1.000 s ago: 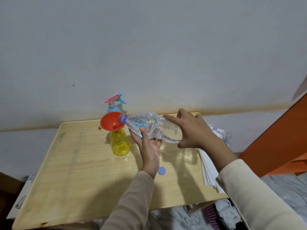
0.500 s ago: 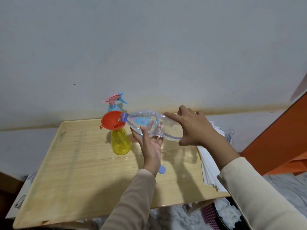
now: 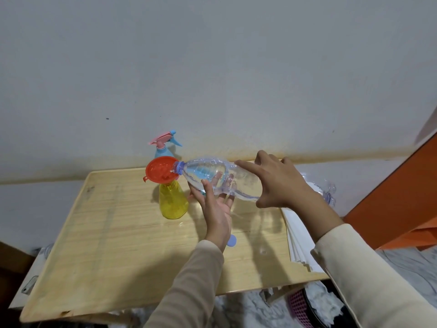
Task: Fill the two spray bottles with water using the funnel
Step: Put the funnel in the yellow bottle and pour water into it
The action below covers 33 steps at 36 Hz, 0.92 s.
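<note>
Barely anything has shifted: the right hand (image 3: 279,183) has raised the water bottle (image 3: 208,172) base slightly. Just below centre, the left hand (image 3: 216,209) cups the bottle from underneath, thumb up its near side. The right hand's spread fingers clasp the base. Its neck rests in the red funnel (image 3: 159,170) seated on the yellow spray bottle (image 3: 172,202), left of centre, with the blue spray bottle (image 3: 162,151) behind. This thin, crumpled plastic probably buckles, so support it rather than squeeze.
</note>
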Motion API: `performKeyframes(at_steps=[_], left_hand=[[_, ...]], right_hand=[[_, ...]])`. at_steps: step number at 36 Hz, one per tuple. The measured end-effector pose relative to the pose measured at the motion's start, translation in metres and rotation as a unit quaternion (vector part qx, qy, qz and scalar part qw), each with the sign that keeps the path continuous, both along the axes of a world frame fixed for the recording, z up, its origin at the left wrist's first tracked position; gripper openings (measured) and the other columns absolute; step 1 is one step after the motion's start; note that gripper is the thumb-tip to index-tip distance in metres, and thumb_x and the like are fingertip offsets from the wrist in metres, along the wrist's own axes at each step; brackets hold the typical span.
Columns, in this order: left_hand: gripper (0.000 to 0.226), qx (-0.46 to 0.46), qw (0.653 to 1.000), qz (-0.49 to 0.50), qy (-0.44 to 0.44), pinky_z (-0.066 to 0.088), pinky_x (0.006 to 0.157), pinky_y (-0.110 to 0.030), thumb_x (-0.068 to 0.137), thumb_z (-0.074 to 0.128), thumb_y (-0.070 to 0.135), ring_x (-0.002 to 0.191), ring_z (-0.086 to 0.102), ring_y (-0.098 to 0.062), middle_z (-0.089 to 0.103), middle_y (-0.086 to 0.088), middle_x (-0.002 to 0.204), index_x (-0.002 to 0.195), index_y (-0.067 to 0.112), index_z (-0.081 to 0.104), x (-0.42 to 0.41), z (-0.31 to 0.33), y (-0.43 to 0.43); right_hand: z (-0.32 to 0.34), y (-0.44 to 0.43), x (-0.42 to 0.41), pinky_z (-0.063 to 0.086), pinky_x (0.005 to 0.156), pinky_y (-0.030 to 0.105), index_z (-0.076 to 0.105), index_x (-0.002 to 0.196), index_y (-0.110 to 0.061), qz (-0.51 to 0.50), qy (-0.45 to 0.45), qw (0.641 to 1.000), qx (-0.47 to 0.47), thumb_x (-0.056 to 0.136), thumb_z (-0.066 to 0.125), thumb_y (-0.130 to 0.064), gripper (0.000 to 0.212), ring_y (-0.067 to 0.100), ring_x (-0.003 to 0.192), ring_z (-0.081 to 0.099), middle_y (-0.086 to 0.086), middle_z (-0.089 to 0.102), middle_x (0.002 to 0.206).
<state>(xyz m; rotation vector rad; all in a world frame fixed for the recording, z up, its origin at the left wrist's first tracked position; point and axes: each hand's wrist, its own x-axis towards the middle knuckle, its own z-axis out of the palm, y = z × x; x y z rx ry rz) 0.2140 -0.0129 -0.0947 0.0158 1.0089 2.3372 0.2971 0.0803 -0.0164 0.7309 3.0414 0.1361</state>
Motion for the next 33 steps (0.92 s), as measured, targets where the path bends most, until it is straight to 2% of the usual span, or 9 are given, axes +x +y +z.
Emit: performKeyframes(at_steps=[5, 9, 15, 20, 23, 26, 29, 31, 33], left_hand=[[0.055, 0.003, 1.000, -0.007, -0.001, 0.051, 0.089, -0.040, 0.098, 0.039, 0.041, 0.097, 0.068, -0.017, 0.063, 0.005, 0.120, 0.142, 0.051, 0.008, -0.001, -0.001, 0.001], [0.054, 0.001, 1.000, -0.005, 0.009, 0.052, 0.080, -0.035, 0.099, 0.039, 0.039, 0.088, 0.069, -0.010, 0.067, 0.021, 0.097, 0.143, 0.049, 0.010, -0.003, -0.003, 0.000], [0.057, -0.015, 0.999, -0.025, 0.043, 0.051, 0.086, -0.038, 0.095, 0.044, 0.041, 0.102, 0.066, -0.016, 0.066, 0.010, 0.115, 0.143, 0.049, 0.014, -0.010, -0.010, -0.003], [0.056, -0.031, 0.995, -0.029, 0.094, 0.052, 0.088, -0.038, 0.094, 0.048, 0.039, 0.099, 0.068, -0.011, 0.061, 0.016, 0.118, 0.139, 0.054, 0.019, -0.016, -0.012, -0.007], [0.054, -0.052, 0.990, -0.034, 0.129, 0.049, 0.095, -0.047, 0.095, 0.051, 0.034, 0.108, 0.065, -0.016, 0.051, 0.005, 0.135, 0.133, 0.059, 0.022, -0.018, -0.005, -0.008], [0.062, -0.069, 0.981, -0.050, 0.172, 0.050, 0.093, -0.047, 0.089, 0.058, 0.034, 0.102, 0.068, -0.022, 0.052, -0.004, 0.135, 0.134, 0.058, 0.022, -0.017, 0.004, -0.005], [0.069, -0.096, 0.966, -0.063, 0.230, 0.051, 0.091, -0.045, 0.078, 0.072, 0.043, 0.108, 0.064, -0.024, 0.054, -0.006, 0.130, 0.126, 0.066, 0.028, -0.012, 0.014, 0.004], [0.071, -0.105, 0.951, -0.074, 0.282, 0.050, 0.092, -0.044, 0.076, 0.074, 0.039, 0.112, 0.061, -0.018, 0.055, -0.003, 0.123, 0.126, 0.065, 0.030, -0.007, 0.020, 0.012], [0.073, -0.103, 0.934, -0.093, 0.328, 0.049, 0.094, -0.037, 0.083, 0.072, 0.023, 0.103, 0.061, 0.001, 0.053, 0.004, 0.122, 0.131, 0.056, 0.028, -0.001, 0.023, 0.021]], right_hand=[[-0.002, 0.001, 0.000, 0.027, 0.077, 0.031, 0.020, 0.142, -0.043, 0.002, 0.008, 1.000, -0.003, 0.062, 0.069, -0.032, 0.094, 0.020, 0.107, 0.045, 0.000, 0.036, 0.116], [-0.007, 0.002, 0.001, 0.031, 0.078, 0.033, 0.020, 0.142, -0.043, -0.002, 0.019, 1.000, -0.015, 0.061, 0.069, -0.032, 0.095, 0.020, 0.107, 0.045, 0.000, 0.036, 0.116], [-0.021, 0.001, 0.003, 0.028, 0.075, 0.031, 0.019, 0.142, -0.044, -0.015, 0.044, 0.997, -0.057, 0.060, 0.071, -0.031, 0.098, 0.018, 0.107, 0.042, -0.003, 0.030, 0.108], [-0.037, 0.000, 0.005, 0.028, 0.076, 0.031, 0.017, 0.144, -0.044, -0.030, 0.080, 0.991, -0.103, 0.059, 0.072, -0.032, 0.102, 0.017, 0.104, 0.041, -0.004, 0.028, 0.108], [-0.046, 0.000, 0.009, 0.034, 0.081, 0.033, 0.017, 0.144, -0.043, -0.042, 0.115, 0.981, -0.151, 0.058, 0.075, -0.032, 0.104, 0.016, 0.102, 0.041, -0.005, 0.028, 0.107], [-0.056, 0.001, 0.016, 0.042, 0.085, 0.038, 0.019, 0.144, -0.042, -0.055, 0.170, 0.961, -0.211, 0.058, 0.076, -0.028, 0.104, 0.013, 0.095, 0.039, -0.004, 0.031, 0.107], [-0.068, 0.003, 0.025, 0.051, 0.077, 0.039, 0.016, 0.142, -0.043, -0.068, 0.233, 0.933, -0.266, 0.059, 0.077, -0.024, 0.105, 0.017, 0.092, 0.047, -0.002, 0.032, 0.106], [-0.076, 0.006, 0.030, 0.053, 0.074, 0.040, 0.012, 0.142, -0.044, -0.079, 0.270, 0.914, -0.291, 0.058, 0.079, -0.023, 0.110, 0.019, 0.093, 0.050, -0.001, 0.033, 0.108], [-0.084, 0.010, 0.036, 0.053, 0.076, 0.042, 0.007, 0.146, -0.038, -0.090, 0.290, 0.904, -0.302, 0.058, 0.083, -0.023, 0.117, 0.019, 0.099, 0.050, 0.000, 0.033, 0.112]])
